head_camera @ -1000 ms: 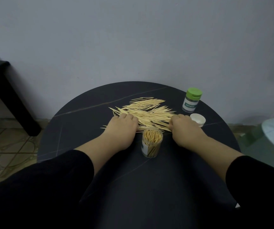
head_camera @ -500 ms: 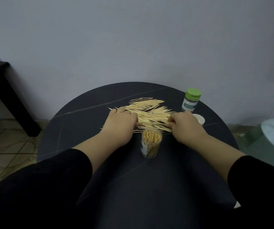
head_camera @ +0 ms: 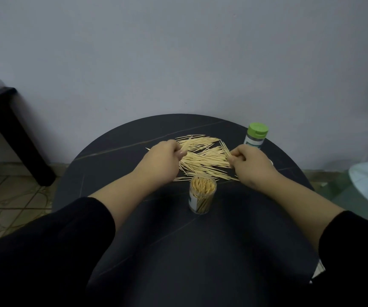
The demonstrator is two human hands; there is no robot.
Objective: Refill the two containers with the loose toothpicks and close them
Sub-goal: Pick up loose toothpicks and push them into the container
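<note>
Lifted since earlier, some pale wooden toothpicks (head_camera: pixel 203 161) are pinched by the right hand (head_camera: pixel 251 165) (left hand (head_camera: pixel 163 160) curled, hold unclear), and the clear open container (head_camera: pixel 202 193) could be toppled by a wrist.

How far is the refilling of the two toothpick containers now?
Done: the green-lidded container stands closed. The open container looks nearly full, without lid. In hand: the right hand pinches a few loose toothpicks; the left hand curls at the pile's edge, grip unclear. Left: many toothpicks lie on the table, and the open container needs its lid.
</note>
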